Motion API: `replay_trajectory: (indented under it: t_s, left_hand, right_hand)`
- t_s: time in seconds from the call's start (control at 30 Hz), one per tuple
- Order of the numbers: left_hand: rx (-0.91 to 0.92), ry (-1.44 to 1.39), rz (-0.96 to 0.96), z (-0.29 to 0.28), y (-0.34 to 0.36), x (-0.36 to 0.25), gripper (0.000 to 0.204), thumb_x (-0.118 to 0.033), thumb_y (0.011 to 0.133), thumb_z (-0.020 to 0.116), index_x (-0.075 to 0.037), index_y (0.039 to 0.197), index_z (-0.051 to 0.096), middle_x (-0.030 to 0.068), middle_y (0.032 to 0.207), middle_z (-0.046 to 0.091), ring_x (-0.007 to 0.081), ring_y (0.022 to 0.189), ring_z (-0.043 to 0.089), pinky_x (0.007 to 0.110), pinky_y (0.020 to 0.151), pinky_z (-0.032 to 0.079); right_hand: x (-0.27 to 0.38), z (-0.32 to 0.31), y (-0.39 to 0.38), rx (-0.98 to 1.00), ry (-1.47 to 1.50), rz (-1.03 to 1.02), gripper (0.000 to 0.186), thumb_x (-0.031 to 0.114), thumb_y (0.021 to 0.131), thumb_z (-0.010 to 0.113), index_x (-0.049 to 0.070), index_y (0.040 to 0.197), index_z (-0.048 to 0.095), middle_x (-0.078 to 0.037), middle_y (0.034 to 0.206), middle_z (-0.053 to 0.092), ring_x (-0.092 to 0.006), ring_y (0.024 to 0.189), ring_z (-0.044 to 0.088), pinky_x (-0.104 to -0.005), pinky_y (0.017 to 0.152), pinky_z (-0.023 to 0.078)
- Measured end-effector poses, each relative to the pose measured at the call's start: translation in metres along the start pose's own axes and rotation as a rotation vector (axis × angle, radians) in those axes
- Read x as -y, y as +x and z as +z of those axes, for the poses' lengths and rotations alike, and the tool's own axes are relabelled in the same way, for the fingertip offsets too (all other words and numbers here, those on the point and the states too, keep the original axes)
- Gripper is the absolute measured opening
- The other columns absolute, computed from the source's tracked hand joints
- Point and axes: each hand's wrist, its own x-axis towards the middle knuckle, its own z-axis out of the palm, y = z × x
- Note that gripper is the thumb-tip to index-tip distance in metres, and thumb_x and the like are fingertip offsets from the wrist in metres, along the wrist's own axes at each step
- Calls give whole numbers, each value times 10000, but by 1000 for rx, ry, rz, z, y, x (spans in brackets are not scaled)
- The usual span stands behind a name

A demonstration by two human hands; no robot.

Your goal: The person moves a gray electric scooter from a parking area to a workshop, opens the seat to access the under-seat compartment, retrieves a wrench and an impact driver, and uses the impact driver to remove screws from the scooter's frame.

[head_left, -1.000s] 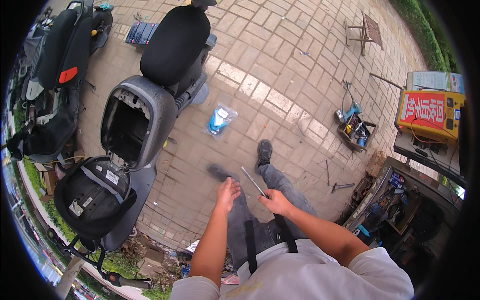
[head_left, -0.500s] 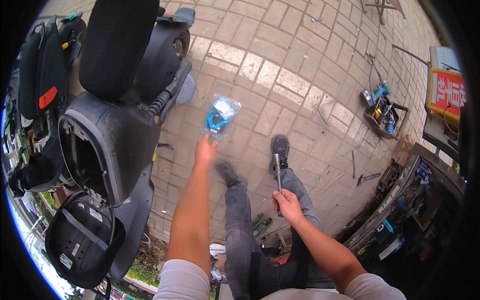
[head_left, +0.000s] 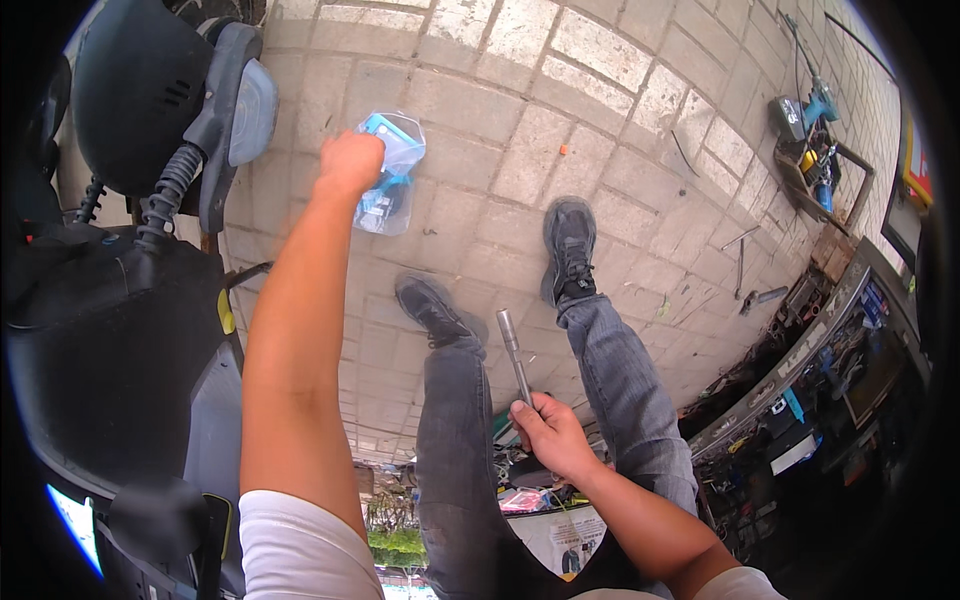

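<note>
My left hand (head_left: 352,160) is reached out over the paving with its fingers closed on the edge of a clear plastic bag (head_left: 403,152). Inside the bag are bright blue parts and white labels; the fingertips are partly hidden behind the back of the hand. A slim silver socket wrench (head_left: 513,345) is held in my right hand (head_left: 556,437), in front of my lap, its thicker tip pointing up and away. The fingers of that hand wrap round its lower end.
A black scooter (head_left: 90,320) with a coil spring (head_left: 170,195) stands close on my left. To the right are a tool tray (head_left: 815,185) with a teal power tool (head_left: 822,106), a hammer (head_left: 762,298) on the paving, and a cluttered cabinet (head_left: 790,400). My shoes are between.
My left hand has gone from just short of the bag to gripping it, and the bag has tilted. My right hand has lowered with the wrench, which now leans left. The view has shifted nearer.
</note>
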Motion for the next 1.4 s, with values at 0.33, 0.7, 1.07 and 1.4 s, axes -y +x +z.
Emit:
replay_trajectory:
  t_s: [0.33,0.7,1.07,1.4]
  left_hand:
    - [-488,-827,-428,91,-349,8,144,-138,830,621,4,823,594,148,817,568,341,747,564,414,654,447]
    - [-743,-623,-973,192,-543,153,173,-131,867,573,41,859,590,140,770,548,233,680,522,339,637,434]
    - [-355,-718,-1151,312,-550,284,277,-181,842,575,60,978,583,199,940,576,341,904,508,415,822,395]
    - [-512,-1286,-960,278,-493,152,534,-317,881,600,73,1221,470,185,1182,571,343,1158,478,388,1009,329]
  right_hand:
    - [-22,-12,-12,-6,-392,0,265,240,925,523,30,766,553,19,609,491,-60,504,426,-240,454,346]
    - [-16,7,-63,-105,-512,-4,263,240,921,527,21,776,539,3,604,489,-66,462,429,-233,418,346]
    - [-33,45,-57,-132,-687,-52,275,249,913,527,15,769,534,3,605,488,-69,482,425,-251,432,351]
    - [-49,73,-91,-94,-758,-290,276,244,864,522,-27,848,569,-136,661,558,-210,626,537,-373,603,435]
